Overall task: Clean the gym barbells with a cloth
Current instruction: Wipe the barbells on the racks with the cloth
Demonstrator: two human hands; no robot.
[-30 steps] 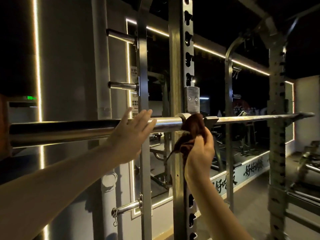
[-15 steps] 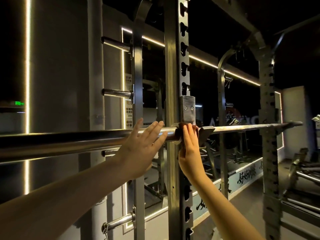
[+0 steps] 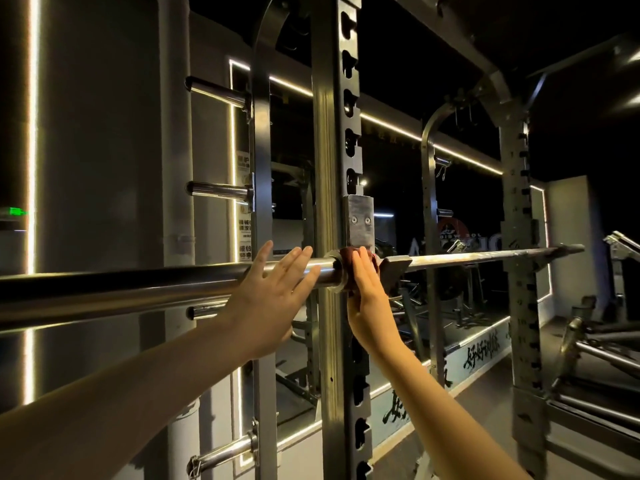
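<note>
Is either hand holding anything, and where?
Nothing gripped: right hand presses the cloth flat on the barbell at its collar; left hand lies flat on it.

One barbell [image 3: 138,289], nine to three o'clock. One cloth [image 3: 347,254]. One left hand [image 3: 273,292], one right hand [image 3: 367,292]. Four chrome pegs [image 3: 218,190] toward nine o'clock. Two slotted uprights [image 3: 334,133].
</note>
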